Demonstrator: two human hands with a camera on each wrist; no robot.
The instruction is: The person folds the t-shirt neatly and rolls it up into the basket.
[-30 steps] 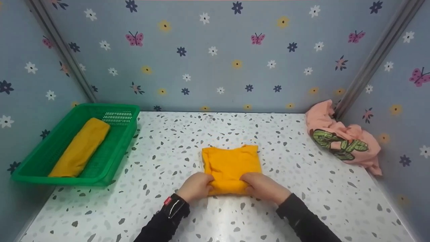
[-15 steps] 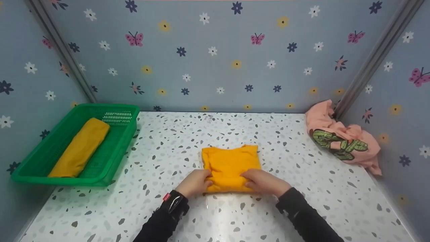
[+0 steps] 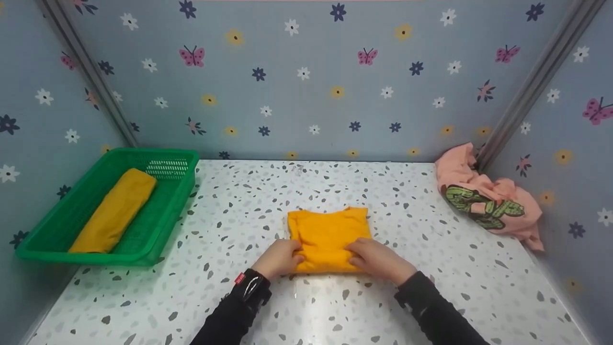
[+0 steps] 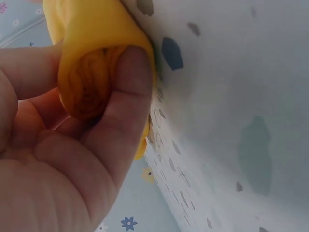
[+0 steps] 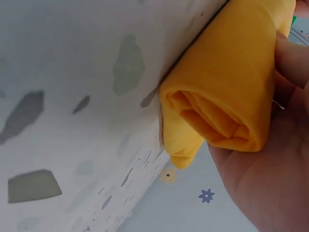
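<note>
A folded yellow cloth (image 3: 330, 232) lies on the table in front of me, its near edge rolled into a thick tube. My left hand (image 3: 278, 258) grips the left end of that roll. In the left wrist view, one digit lies at the open end of the rolled cloth (image 4: 104, 34), against its table side. At the right end, my right hand (image 3: 380, 261) holds the roll between thumb and fingers. Spiral layers show in the end of the cloth (image 5: 222, 72) in the right wrist view. The far part of the cloth lies flat.
To the left stands a green basket (image 3: 175, 211) with a rolled mustard-yellow cloth (image 3: 117, 211) inside. A crumpled pink cloth with a cactus print (image 3: 517, 211) lies in the right back corner. Flower-patterned walls (image 3: 306, 52) enclose the speckled table (image 3: 239, 191).
Both hands have moved slightly away from me, turning the rolled near edge of the yellow cloth forward. The flat part has become a little shorter. The basket and pink cloth have stayed put.
</note>
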